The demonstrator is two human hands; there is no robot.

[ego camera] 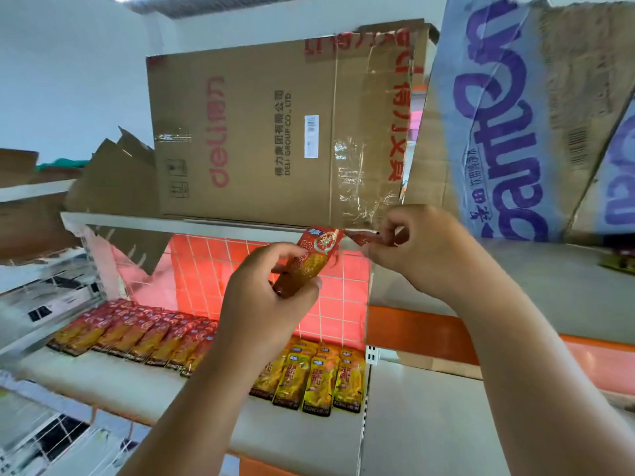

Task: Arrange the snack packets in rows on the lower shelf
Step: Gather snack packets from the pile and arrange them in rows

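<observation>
Fingers [285, 250] of your left hand [264, 297] are curling tight round one red packet [311, 257], and your right hand [419, 249] is pinching what looks like a second red packet [366, 238], both up in front of one big brown box [257, 132]. Down on the lower shelf [103, 379], one long red row [137, 334] is already lying neat, about nine across. Beside it, yellow packets [316, 376] are sitting, four in front. I think you are getting about halfway; bare shelf is waiting.

Red packets [137, 329], yellow packets [316, 376], pink gridded back panel [206, 269].
</observation>
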